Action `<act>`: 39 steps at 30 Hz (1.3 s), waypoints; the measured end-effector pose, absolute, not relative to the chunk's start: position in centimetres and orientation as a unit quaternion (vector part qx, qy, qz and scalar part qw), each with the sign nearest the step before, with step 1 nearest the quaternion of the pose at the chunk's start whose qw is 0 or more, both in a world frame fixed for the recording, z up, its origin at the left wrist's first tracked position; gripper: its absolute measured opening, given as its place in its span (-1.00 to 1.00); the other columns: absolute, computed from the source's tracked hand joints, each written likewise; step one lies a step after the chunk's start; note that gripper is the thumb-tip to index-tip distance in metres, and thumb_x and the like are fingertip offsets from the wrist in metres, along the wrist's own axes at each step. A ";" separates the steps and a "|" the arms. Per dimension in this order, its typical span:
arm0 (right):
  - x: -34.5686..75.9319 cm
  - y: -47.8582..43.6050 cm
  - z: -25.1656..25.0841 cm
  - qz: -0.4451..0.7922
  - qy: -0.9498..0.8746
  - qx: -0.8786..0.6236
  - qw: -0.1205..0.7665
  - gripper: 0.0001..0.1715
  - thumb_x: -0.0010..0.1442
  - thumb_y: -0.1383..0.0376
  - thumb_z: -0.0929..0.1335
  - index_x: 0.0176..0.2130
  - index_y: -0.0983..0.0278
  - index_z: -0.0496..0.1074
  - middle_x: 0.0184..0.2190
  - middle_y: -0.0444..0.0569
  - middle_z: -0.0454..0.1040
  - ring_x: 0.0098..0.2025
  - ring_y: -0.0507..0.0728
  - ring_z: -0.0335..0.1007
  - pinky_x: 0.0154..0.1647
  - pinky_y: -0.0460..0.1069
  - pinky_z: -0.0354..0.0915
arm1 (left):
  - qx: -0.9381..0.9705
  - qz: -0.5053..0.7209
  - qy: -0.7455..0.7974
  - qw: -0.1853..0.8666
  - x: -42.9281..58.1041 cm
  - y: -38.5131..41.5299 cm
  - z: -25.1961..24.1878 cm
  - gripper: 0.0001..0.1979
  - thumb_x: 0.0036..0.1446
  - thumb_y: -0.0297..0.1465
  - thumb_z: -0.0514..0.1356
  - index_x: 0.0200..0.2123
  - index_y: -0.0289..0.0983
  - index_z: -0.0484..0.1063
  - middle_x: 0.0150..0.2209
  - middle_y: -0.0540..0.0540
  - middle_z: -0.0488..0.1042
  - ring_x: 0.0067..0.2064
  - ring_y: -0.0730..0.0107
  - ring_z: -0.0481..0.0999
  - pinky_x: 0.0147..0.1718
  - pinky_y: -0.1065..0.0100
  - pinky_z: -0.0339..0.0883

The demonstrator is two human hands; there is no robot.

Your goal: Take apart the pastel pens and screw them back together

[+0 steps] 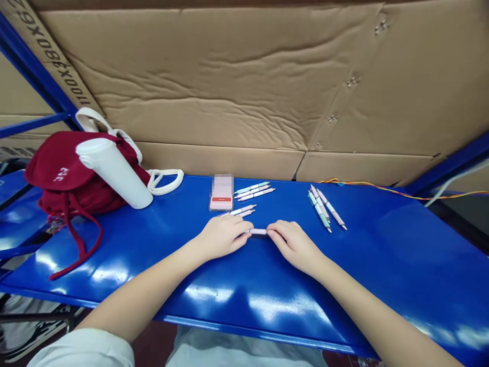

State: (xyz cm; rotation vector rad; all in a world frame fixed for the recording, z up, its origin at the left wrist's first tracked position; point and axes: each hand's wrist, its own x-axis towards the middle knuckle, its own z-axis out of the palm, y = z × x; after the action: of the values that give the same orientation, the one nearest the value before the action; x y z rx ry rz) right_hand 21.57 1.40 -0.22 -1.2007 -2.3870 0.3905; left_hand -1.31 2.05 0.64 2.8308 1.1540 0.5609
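From here I see the left hand and right hand close together on the blue tabletop, both arms reaching in from the near edge. Between them, just in front of the hands' knuckles, lies a pink pen, running left to right with both ends hidden. The fingers of the left hand sit together at its left end, and the fingers of the right hand sit together at its right end. Both sets touch it, but I can't tell whether they are gripping it or only resting there.

I'd judge the pen light, stiff and smooth, so it needs little force, though its round barrel could roll on this glossy paint. The middle of the barrel looks like the surest place to take hold.

Two pens lie just past the left hand's fingers. Farther back are three more pens, beside a phone with a blurred screen. A loose bunch of pens lies off to the right. Well to the left, a maroon bag sits with a white bottle leaning on it. A striped wire runs along the far right edge, in front of a cardboard wall.
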 end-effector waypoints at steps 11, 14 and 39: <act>21.7 1.4 -0.2 0.152 -0.877 -0.410 0.200 -0.69 0.33 0.27 0.13 -0.29 0.25 0.39 -0.38 -0.04 0.47 -0.32 0.11 0.36 -0.25 0.04 0.24 | 0.915 0.162 0.368 0.032 -1.1 1.9 0.8 -0.78 0.25 -0.33 0.00 -0.17 -0.19 0.43 -0.25 -0.03 0.53 -0.19 0.38 0.50 -0.24 0.41 0.33; 21.8 1.4 -0.2 0.163 -0.872 -0.419 0.196 -0.75 0.31 0.22 0.19 -0.18 0.24 0.39 -0.35 -0.04 0.47 -0.30 0.12 0.38 -0.24 0.05 0.26 | 0.913 0.164 0.371 0.037 -1.1 1.8 0.8 -0.78 0.25 -0.33 0.01 -0.17 -0.19 0.43 -0.24 -0.02 0.53 -0.19 0.37 0.50 -0.24 0.40 0.33; 22.0 1.4 0.1 0.178 -0.866 -0.414 0.217 -0.83 0.28 0.22 0.24 -0.22 0.25 0.35 -0.31 -0.03 0.45 -0.28 0.12 0.34 -0.21 0.05 0.23 | 0.907 0.179 0.372 0.085 -0.9 1.7 1.0 -0.80 0.22 -0.35 0.03 -0.19 -0.23 0.42 -0.24 -0.05 0.52 -0.22 0.34 0.50 -0.22 0.36 0.35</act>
State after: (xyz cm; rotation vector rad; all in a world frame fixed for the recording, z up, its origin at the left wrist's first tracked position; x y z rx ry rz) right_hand 21.95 1.40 0.13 -1.1470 -2.3992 0.4922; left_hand -0.88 1.72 0.99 2.7049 1.1099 0.5328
